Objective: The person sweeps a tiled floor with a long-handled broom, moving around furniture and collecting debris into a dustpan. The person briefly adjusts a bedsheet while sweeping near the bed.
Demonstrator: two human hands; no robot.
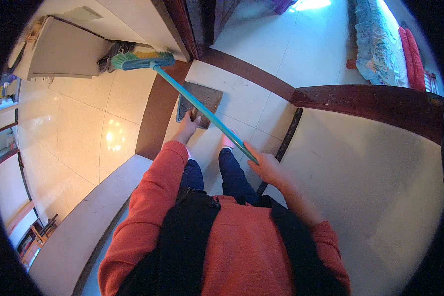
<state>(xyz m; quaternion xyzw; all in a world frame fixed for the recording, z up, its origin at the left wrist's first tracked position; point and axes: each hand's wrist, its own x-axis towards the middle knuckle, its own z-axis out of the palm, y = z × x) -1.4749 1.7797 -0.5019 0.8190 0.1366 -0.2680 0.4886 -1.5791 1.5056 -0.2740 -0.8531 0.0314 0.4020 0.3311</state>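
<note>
My right hand point(267, 169) grips the lower end of a long turquoise broom stick point(216, 122). The stick slants up to the left, across the dustpan. At its far end, the broom head point(142, 63), with green and yellow bristles on a blue block, is raised by the wall corner, bristles pointing away from me. My left hand point(188, 128) is closed around the short brown handle point(194, 112) of a grey dustpan point(212, 97). Small dark bits show in the pan, though the stick covers part of it. Whether the pan touches the floor, I cannot tell.
A dark brown threshold strip point(244, 70) borders a room with a bed point(379, 48). Another brown strip point(151, 107) lies at left, before glossy tiles point(81, 122). White wall point(355, 166) rises at right; a light cabinet point(66, 50) stands upper left. Dark specks mark the pale floor point(236, 83).
</note>
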